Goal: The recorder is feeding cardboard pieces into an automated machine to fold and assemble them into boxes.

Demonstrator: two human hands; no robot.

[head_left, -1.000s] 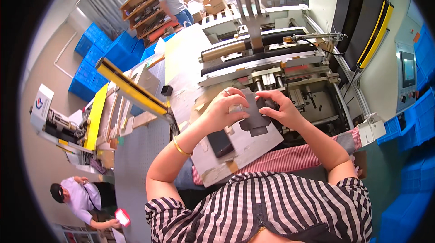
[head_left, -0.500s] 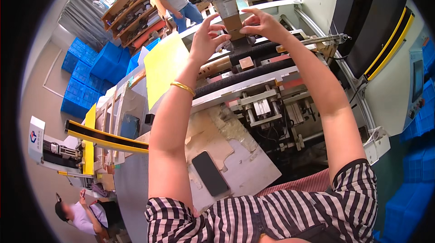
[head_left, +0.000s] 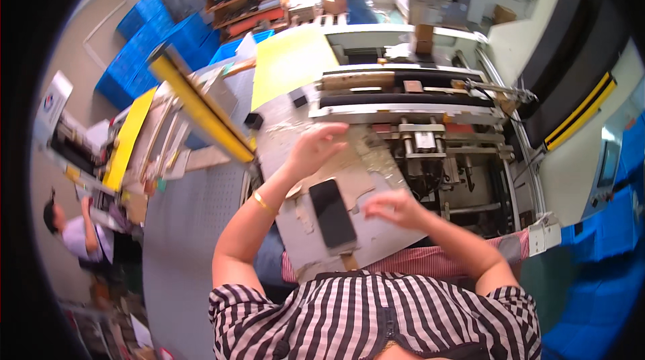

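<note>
Currently, via head feed, I observe black phone (head_left: 332,215) lying on pale board (head_left: 384,242). Left hand (head_left: 319,152) beyond phone's far end: grip apart. Right hand (head_left: 398,209) right of phone: grip apart, fingers loosely curled.

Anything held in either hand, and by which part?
Nothing visibly held in either. The bare left hand is open above the pale grey flat board; the bare right hand, blurred, is loosely curled near the black rectangular phone.
</note>
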